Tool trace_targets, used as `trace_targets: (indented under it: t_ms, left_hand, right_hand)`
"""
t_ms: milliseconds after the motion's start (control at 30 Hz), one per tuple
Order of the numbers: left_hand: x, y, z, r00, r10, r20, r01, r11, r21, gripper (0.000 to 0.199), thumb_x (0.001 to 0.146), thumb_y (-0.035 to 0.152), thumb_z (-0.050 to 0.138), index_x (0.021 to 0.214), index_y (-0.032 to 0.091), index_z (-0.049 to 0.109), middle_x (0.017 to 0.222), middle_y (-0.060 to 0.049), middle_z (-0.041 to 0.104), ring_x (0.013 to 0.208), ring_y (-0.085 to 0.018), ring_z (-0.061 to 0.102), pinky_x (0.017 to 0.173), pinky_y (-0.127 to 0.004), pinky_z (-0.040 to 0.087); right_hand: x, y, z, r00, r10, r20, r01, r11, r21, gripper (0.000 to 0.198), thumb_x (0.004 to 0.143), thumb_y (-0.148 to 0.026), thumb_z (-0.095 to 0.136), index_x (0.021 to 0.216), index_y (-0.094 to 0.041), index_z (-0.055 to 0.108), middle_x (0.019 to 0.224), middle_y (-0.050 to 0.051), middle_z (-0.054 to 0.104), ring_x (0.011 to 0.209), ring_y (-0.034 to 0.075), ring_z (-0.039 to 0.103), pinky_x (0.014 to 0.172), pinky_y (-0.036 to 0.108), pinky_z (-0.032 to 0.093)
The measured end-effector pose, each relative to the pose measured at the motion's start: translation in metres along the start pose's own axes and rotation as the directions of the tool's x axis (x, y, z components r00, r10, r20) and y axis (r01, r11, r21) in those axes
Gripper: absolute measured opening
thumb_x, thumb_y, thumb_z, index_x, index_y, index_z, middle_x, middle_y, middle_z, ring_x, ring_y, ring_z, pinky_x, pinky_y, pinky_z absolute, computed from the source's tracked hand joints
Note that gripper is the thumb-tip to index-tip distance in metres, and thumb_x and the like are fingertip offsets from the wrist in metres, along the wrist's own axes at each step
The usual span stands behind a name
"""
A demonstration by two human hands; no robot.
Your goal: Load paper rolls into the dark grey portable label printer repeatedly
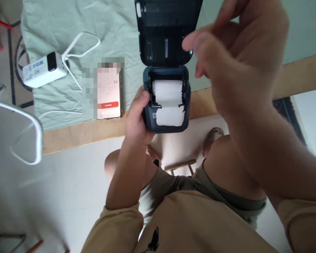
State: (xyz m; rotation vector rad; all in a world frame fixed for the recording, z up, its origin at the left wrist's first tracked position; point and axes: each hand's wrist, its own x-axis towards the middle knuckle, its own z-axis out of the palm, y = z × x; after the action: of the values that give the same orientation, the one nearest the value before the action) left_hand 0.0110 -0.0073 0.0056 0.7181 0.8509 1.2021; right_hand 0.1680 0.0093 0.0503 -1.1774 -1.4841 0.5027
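Note:
My left hand (138,117) grips the left side of a small dark blue label printer (186,119), thumb on the rim. Its black lid (163,31) is swung up and away from me. Inside sits a white paper roll (167,90), and a strip of the paper (170,117) with an uneven edge lies over the front. My right hand (234,52) is raised at the right of the lid, fingers loosely curled and partly apart. Its fingertips overlap the lid's right edge in view; whether they touch it I cannot tell. Nothing shows between them.
A phone (109,93) with a lit, partly blurred screen lies on the green cloth (129,21). Left of it is a white power bank (44,69) with a white cable (76,55). The table's wooden edge (68,137) runs in front of my knees. Another white cable (37,130) loops at far left.

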Motion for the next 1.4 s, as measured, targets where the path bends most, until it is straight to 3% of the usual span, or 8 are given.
trace_targets:
  t_ms: [167, 333, 467, 600, 767, 933, 1167, 1400]
  left_hand:
    - [-0.002, 0.0, 0.001, 0.998, 0.013, 0.064, -0.013, 1.0, 0.002, 0.018, 0.09, 0.031, 0.051, 0.102, 0.019, 0.058, 0.09, -0.003, 0.068, 0.126, -0.022, 0.058, 0.102, -0.032, 0.049]
    - [-0.003, -0.002, 0.0, 0.996, 0.045, 0.076, -0.047, 0.999, 0.021, 0.018, 0.09, 0.03, 0.054, 0.103, 0.018, 0.058, 0.091, -0.004, 0.066, 0.123, -0.023, 0.058, 0.099, -0.034, 0.051]
    - [-0.004, -0.002, 0.0, 0.996, 0.024, 0.082, -0.028, 0.998, 0.054, 0.022, 0.087, 0.032, 0.058, 0.104, 0.018, 0.06, 0.088, -0.004, 0.066, 0.123, -0.024, 0.059, 0.096, -0.032, 0.052]
    - [-0.004, -0.001, 0.002, 0.998, 0.037, 0.052, -0.04, 0.997, 0.06, 0.021, 0.087, 0.035, 0.058, 0.1, 0.019, 0.062, 0.087, -0.003, 0.066, 0.117, -0.023, 0.063, 0.094, -0.031, 0.053]
    - [-0.002, 0.0, 0.0, 0.999, 0.039, -0.019, -0.04, 0.999, -0.017, 0.017, 0.087, 0.034, 0.057, 0.093, 0.02, 0.066, 0.088, 0.0, 0.07, 0.107, -0.018, 0.067, 0.094, -0.028, 0.054]
    - [-0.001, 0.001, 0.001, 0.999, 0.035, -0.016, -0.037, 0.994, -0.105, 0.032, 0.094, 0.038, 0.043, 0.09, 0.019, 0.068, 0.092, 0.0, 0.071, 0.108, -0.02, 0.067, 0.099, -0.033, 0.053]
    - [0.001, 0.003, 0.007, 0.997, 0.001, -0.08, -0.004, 0.999, -0.041, 0.034, 0.091, 0.047, 0.046, 0.089, 0.019, 0.066, 0.097, -0.003, 0.071, 0.128, -0.026, 0.057, 0.1, -0.036, 0.053]
    - [0.004, 0.003, 0.002, 0.996, -0.019, -0.086, 0.017, 1.0, -0.024, 0.044, 0.092, 0.055, 0.041, 0.09, 0.02, 0.067, 0.092, -0.004, 0.072, 0.133, -0.026, 0.053, 0.101, -0.036, 0.053]
  right_hand:
    - [-0.003, -0.006, -0.002, 0.894, 0.122, 0.43, 0.172, 0.794, -0.583, 0.02, 0.084, -0.029, 0.055, 0.099, -0.023, 0.066, 0.116, 0.004, 0.066, 0.087, 0.021, 0.063, 0.075, 0.037, 0.045]
    - [-0.006, -0.017, -0.007, 0.826, 0.227, 0.515, 0.231, 0.697, -0.678, 0.022, 0.088, -0.033, 0.049, 0.098, -0.024, 0.068, 0.124, 0.003, 0.063, 0.092, 0.023, 0.064, 0.07, 0.036, 0.042]
    - [-0.006, -0.015, -0.009, 0.801, 0.28, 0.528, 0.233, 0.668, -0.707, 0.027, 0.085, -0.033, 0.054, 0.109, -0.025, 0.063, 0.091, 0.004, 0.069, 0.08, 0.024, 0.064, 0.063, 0.034, 0.04]
    - [-0.007, -0.014, -0.016, 0.869, 0.151, 0.472, 0.146, 0.832, -0.535, 0.031, 0.073, -0.028, 0.065, 0.104, -0.028, 0.061, 0.092, -0.003, 0.069, 0.069, 0.016, 0.061, 0.059, 0.031, 0.042]
    - [0.001, -0.007, -0.026, 0.963, 0.145, 0.227, -0.162, 0.985, 0.058, 0.026, 0.07, -0.014, 0.058, 0.093, -0.026, 0.055, 0.108, -0.005, 0.062, 0.072, 0.009, 0.06, 0.042, 0.022, 0.031]
    - [0.007, 0.036, -0.021, 0.809, 0.543, 0.225, -0.588, 0.752, 0.298, 0.024, 0.077, -0.033, 0.047, 0.098, -0.024, 0.055, 0.084, 0.002, 0.059, 0.055, 0.01, 0.05, 0.042, 0.026, 0.036]
    - [-0.018, 0.06, -0.019, 0.965, 0.22, 0.143, -0.217, 0.976, -0.036, 0.021, 0.074, -0.025, 0.068, 0.091, -0.025, 0.055, 0.087, -0.001, 0.058, 0.07, 0.011, 0.056, 0.058, 0.024, 0.049]
    - [-0.023, 0.059, -0.017, 0.975, 0.137, 0.177, -0.044, 0.892, -0.451, 0.051, 0.07, -0.023, 0.066, 0.118, -0.029, 0.053, 0.091, 0.001, 0.07, 0.074, 0.021, 0.065, 0.073, 0.04, 0.055]
